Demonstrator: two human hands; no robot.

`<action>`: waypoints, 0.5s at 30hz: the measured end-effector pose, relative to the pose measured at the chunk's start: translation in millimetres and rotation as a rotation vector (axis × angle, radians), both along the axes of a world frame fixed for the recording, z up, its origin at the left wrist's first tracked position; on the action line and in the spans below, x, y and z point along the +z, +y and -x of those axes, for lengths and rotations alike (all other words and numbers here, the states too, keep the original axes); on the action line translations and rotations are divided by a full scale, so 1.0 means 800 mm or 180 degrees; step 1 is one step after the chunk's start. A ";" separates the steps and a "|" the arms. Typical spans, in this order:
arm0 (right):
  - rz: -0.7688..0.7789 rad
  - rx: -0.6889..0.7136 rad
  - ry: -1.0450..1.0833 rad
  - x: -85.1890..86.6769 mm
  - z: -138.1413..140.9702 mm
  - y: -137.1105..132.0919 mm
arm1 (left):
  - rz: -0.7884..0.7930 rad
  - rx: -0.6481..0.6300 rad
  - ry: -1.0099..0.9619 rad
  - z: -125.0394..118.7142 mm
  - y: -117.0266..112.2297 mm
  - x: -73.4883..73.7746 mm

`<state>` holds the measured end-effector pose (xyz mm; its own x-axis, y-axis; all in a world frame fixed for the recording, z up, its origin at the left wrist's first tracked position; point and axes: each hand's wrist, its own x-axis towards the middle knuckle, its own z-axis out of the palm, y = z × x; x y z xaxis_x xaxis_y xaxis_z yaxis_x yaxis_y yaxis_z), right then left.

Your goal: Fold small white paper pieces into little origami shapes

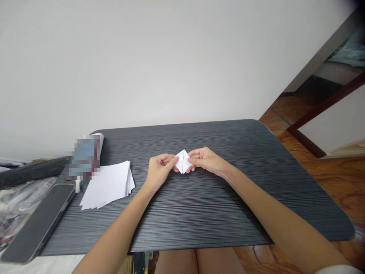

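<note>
A small folded white paper piece with a diamond outline is held just above the dark striped table, near its middle. My left hand pinches the paper's left side with fingers curled. My right hand pinches its right side, fingers closed together. Both forearms reach in from the bottom of the view.
A stack of white paper sheets lies left of my hands. A blurred-out object stands at the table's back left, with a small white item below it. A dark flat device lies at the left edge. Wooden floor on the right.
</note>
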<state>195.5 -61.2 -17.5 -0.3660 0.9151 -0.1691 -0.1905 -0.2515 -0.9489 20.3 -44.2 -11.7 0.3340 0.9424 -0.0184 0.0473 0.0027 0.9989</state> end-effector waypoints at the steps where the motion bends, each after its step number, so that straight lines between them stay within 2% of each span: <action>1: 0.0004 0.0017 0.0009 0.000 0.000 0.000 | 0.0033 -0.0015 -0.0030 0.000 0.000 0.001; 5: -0.0091 0.0111 0.0145 0.000 -0.001 0.001 | 0.0104 0.0024 -0.0107 0.000 0.000 0.003; 11: -0.0261 0.0093 0.0293 0.012 -0.006 -0.003 | 0.0034 0.0201 -0.0271 0.003 0.003 0.003; 15: -0.0399 -0.0180 0.0090 0.014 -0.005 -0.002 | -0.0118 0.0304 -0.0237 0.002 0.004 0.002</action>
